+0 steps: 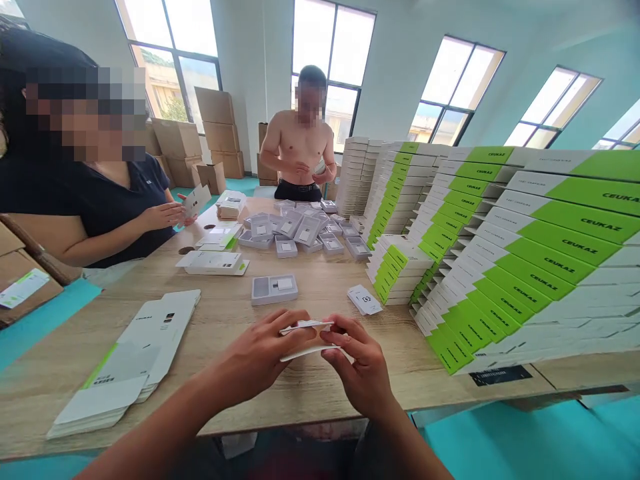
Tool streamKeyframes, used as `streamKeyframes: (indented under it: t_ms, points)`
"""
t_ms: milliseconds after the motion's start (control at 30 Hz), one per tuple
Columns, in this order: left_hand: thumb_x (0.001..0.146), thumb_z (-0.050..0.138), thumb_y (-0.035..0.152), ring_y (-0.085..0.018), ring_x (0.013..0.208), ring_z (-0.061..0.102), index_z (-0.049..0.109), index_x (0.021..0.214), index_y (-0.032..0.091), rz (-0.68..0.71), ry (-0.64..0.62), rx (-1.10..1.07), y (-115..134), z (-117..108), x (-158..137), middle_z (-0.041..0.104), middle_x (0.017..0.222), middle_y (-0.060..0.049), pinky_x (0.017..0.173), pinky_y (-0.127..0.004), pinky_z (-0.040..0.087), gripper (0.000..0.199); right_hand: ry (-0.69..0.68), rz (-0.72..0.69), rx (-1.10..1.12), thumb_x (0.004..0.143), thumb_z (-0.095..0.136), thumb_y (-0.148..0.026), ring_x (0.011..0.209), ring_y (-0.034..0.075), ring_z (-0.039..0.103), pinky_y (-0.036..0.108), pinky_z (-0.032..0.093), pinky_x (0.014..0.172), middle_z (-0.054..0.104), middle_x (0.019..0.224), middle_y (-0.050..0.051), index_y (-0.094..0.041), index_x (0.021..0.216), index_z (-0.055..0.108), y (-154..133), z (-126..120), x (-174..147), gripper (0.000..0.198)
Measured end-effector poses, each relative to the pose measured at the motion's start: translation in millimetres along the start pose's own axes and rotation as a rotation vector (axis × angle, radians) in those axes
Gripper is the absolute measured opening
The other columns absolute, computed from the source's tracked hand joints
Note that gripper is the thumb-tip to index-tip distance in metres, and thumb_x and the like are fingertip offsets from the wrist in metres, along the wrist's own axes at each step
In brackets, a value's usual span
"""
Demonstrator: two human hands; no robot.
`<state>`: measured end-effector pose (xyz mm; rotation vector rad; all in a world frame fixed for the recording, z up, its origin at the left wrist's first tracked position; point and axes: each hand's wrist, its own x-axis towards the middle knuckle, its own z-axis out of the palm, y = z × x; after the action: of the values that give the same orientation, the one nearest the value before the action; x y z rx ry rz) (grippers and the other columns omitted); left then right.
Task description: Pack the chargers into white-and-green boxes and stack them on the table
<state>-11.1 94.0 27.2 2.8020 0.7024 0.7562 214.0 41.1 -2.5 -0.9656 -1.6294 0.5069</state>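
Note:
Between my two hands is a white cardboard box (311, 352), opened into a sleeve with its end toward me. My left hand (260, 350) wraps round its left side, and my right hand (361, 363) pinches the right edges with thumb and fingers. Just beyond them lies a plastic tray (274, 290) with a small white charger in one compartment. To its right sits a small stack of printed leaflets (364, 300). A pile of flat, unfolded white-and-green cartons (143, 347) rests left of my left arm.
Tall stacks of finished white-and-green boxes (540, 247) line the right side. Several filled trays (295, 230) are heaped mid-table. A person (165, 213) at the left holds a flat carton; another person (300, 153) stands across the table (225, 387). Brown cartons (217, 127) stand behind.

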Motion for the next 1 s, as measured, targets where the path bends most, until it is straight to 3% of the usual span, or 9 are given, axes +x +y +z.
streamKeyframes:
  t_ms: [100, 233, 333, 433, 533, 633, 733, 800, 1000]
  points:
    - [0.100, 0.054, 0.013, -0.024, 0.122, 0.062, 0.050, 0.123, 0.026, 0.007, 0.170, -0.045, -4.4, 12.1, -4.8, 0.057, 0.138, -0.012, 0.096, -0.038, 0.056, 0.027, 0.040, 0.288, 0.245, 0.087, 0.074, -0.034, 0.113, 0.025, 0.065, 0.037, 0.053, 0.096, 0.069, 0.121, 0.008, -0.025, 0.089, 0.080, -10.7, 8.4, 1.9, 0.012]
    - [0.100, 0.058, 0.016, -0.020, 0.112, 0.066, 0.046, 0.114, 0.025, 0.031, 0.312, -0.061, -2.9, 24.6, -11.7, 0.060, 0.127, -0.011, 0.089, -0.033, 0.058, 0.021, 0.221, 0.541, 0.418, 0.080, 0.074, -0.038, 0.102, 0.023, 0.062, 0.032, 0.052, 0.087, 0.065, 0.107, 0.007, -0.019, 0.066, 0.067, -18.5, 24.6, 4.6, 0.025]
    - [0.100, 0.056, 0.012, -0.021, 0.107, 0.068, 0.053, 0.115, 0.025, 0.022, 0.293, 0.074, 3.1, 30.3, -16.9, 0.062, 0.125, -0.011, 0.086, -0.033, 0.058, 0.020, 0.352, 0.652, 0.476, 0.075, 0.072, -0.037, 0.087, 0.020, 0.061, 0.031, 0.053, 0.081, 0.064, 0.096, 0.005, -0.019, 0.068, 0.061, -20.9, 36.9, 7.8, 0.022]
    - [0.099, 0.055, 0.009, -0.021, 0.107, 0.068, 0.053, 0.127, 0.024, 0.052, 0.329, 0.114, 8.0, 33.4, -20.4, 0.066, 0.123, -0.011, 0.090, -0.034, 0.058, 0.031, 0.360, 0.694, 0.498, 0.074, 0.069, -0.035, 0.080, 0.020, 0.063, 0.032, 0.054, 0.076, 0.065, 0.088, 0.004, -0.020, 0.079, 0.060, -20.2, 44.7, 6.4, 0.019]
    - [0.099, 0.055, 0.009, -0.022, 0.112, 0.067, 0.055, 0.127, 0.022, 0.034, 0.355, 0.089, 9.9, 34.3, -22.7, 0.067, 0.123, -0.012, 0.097, -0.035, 0.056, 0.031, 0.350, 0.570, 0.385, 0.081, 0.068, -0.033, 0.091, 0.022, 0.067, 0.035, 0.056, 0.083, 0.069, 0.104, 0.007, -0.021, 0.095, 0.058, -15.2, 43.8, -3.2, 0.021]
    - [0.099, 0.056, 0.011, -0.022, 0.116, 0.067, 0.055, 0.128, 0.020, -0.005, 0.371, 0.077, 10.6, 33.6, -24.8, 0.067, 0.125, -0.013, 0.100, -0.034, 0.056, 0.030, 0.287, 0.206, 0.133, 0.088, 0.067, -0.025, 0.117, 0.023, 0.063, 0.040, 0.052, 0.099, 0.065, 0.128, 0.009, -0.025, 0.105, 0.058, -7.8, 33.6, -13.1, 0.019]
    - [0.100, 0.054, 0.011, -0.023, 0.117, 0.068, 0.056, 0.127, 0.018, 0.003, 0.363, 0.086, 11.6, 34.1, -25.3, 0.067, 0.125, -0.014, 0.101, -0.034, 0.057, 0.029, 0.111, -0.036, -0.101, 0.095, 0.059, -0.016, 0.119, 0.021, 0.064, 0.039, 0.051, 0.102, 0.069, 0.125, 0.008, -0.026, 0.106, 0.065, -3.6, 21.4, -13.5, 0.016]
    - [0.100, 0.053, 0.011, -0.023, 0.117, 0.068, 0.056, 0.128, 0.018, 0.010, 0.358, 0.090, 11.9, 36.2, -24.8, 0.068, 0.124, -0.014, 0.101, -0.035, 0.057, 0.028, 0.091, -0.062, -0.186, 0.097, 0.057, -0.014, 0.110, 0.020, 0.068, 0.035, 0.053, 0.097, 0.072, 0.116, 0.007, -0.025, 0.104, 0.067, -4.1, 17.3, -9.6, 0.017]
    - [0.098, 0.057, 0.009, -0.022, 0.118, 0.068, 0.053, 0.129, 0.023, 0.009, 0.401, 0.006, 4.8, 40.6, -30.3, 0.067, 0.128, -0.014, 0.098, -0.035, 0.059, 0.034, 0.207, 0.036, -0.212, 0.095, 0.064, -0.020, 0.099, 0.019, 0.071, 0.031, 0.056, 0.086, 0.074, 0.104, 0.005, -0.024, 0.090, 0.065, -9.8, 23.7, -5.4, 0.006]
